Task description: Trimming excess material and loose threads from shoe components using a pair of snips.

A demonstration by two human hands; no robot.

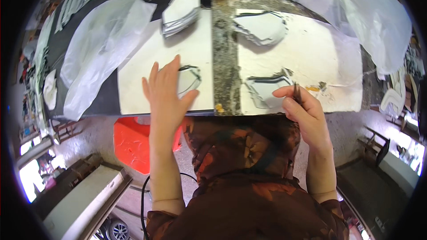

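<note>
Right hand (pixel 304 111) grip pinches thin dark tool (pixel 296 93); left hand (pixel 165 93) flattens white cut piece (pixel 189 80).

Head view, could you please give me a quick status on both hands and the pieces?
Left hand flat on a grey cut piece. Right hand pinching a thin dark tool by another piece. Stacks further back, clear of both.

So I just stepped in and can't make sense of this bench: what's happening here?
A person sits at a white work board. Their left hand lies flat on a grey-white cut piece with a dark edge, pressing it onto the board. Their right hand pinches a thin dark tool beside another similar piece. More such pieces sit in a pile and a stack farther back, with clear plastic sheets around.
</note>
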